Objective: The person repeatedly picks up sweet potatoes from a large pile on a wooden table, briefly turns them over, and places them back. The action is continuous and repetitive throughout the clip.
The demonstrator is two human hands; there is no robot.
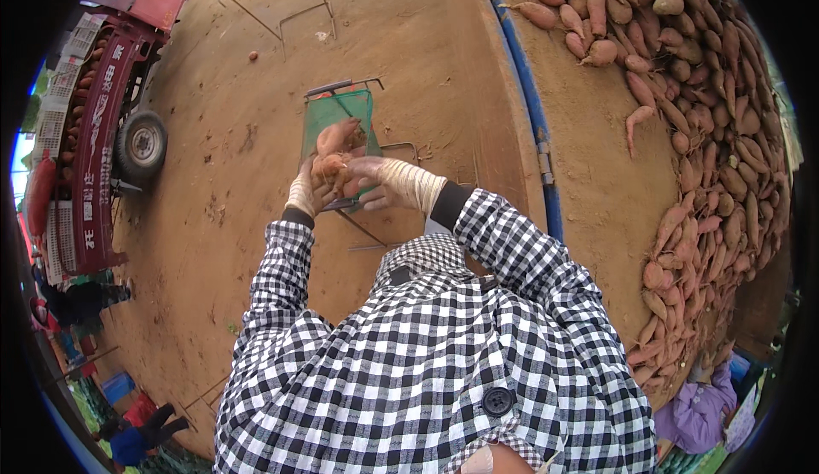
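Note:
Both hands wear pale work gloves and are over the mouth of a green mesh bag [318,115], which hangs on a metal frame with a dark bar [329,89]. My left hand [308,187] cups a sweet potato [330,165] at the bag's near left side. From the right, my right hand [391,179] reaches across the opening, fingers apart and blurred. Its fingertips are close to that sweet potato; whether they grip anything cannot be made out. More sweet potatoes [337,136] show at the bag, partly hidden by the hands.
A large heap of sweet potatoes [710,109] lies at right, beyond a blue metal edge [526,99]. Metal stands [281,26] are on the dirt floor ahead, near a lone sweet potato [253,56]. A red truck [102,141] with crates stands left. Other people [700,410] are around the lower edges.

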